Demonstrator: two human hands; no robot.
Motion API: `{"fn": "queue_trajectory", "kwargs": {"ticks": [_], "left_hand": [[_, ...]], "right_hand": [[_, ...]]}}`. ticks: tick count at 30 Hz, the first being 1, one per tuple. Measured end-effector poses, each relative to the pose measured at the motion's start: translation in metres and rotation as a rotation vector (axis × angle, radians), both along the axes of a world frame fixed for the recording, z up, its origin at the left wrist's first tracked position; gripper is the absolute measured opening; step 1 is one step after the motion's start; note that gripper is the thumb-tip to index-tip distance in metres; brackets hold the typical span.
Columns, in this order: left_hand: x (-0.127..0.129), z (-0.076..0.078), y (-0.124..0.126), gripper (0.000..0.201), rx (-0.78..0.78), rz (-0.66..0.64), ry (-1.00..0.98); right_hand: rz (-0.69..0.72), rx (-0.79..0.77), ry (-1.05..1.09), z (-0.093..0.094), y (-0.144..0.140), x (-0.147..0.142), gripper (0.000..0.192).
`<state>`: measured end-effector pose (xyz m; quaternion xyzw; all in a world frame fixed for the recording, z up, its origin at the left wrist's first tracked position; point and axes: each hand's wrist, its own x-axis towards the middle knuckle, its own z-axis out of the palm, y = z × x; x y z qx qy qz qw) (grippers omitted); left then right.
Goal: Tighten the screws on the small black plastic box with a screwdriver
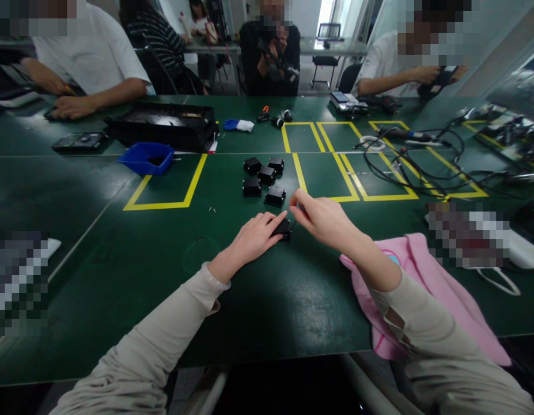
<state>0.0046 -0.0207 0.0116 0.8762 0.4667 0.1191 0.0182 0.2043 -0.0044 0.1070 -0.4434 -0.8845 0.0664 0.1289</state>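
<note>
My left hand rests on the table with its fingers closed over a small black box, holding it down from the left. Just right of that box, my right hand is pinched together. A thin dark sliver shows below its fingertips near the box's end, too small to name. Beyond my hands stand several similar black boxes in a loose cluster. Small pale bits, perhaps screws, lie on the green table to the left.
A blue scoop-like tray sits left, before a long black housing. Pink cloth lies under my right forearm. Cables coil at the right across yellow tape outlines. Other people sit across the table.
</note>
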Motion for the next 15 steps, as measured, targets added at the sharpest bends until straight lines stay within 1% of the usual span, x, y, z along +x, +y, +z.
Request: {"fn": "queue_trajectory", "kwargs": {"ticks": [6,10,15], "left_hand": [[0.0003,0.002,-0.0004,0.053,-0.01,0.001,-0.003],[0.0003,0.0015,-0.0003,0.051,-0.012,-0.001,-0.009],[0.0,-0.0001,0.0,0.055,-0.018,0.005,-0.009]], "right_hand": [[0.017,-0.004,0.025,0.0022,-0.0022,0.0002,0.026],[0.022,-0.005,-0.009,0.0024,-0.001,0.0009,0.029],[-0.001,-0.008,-0.012,0.0017,-0.0012,0.0015,0.024]]}}
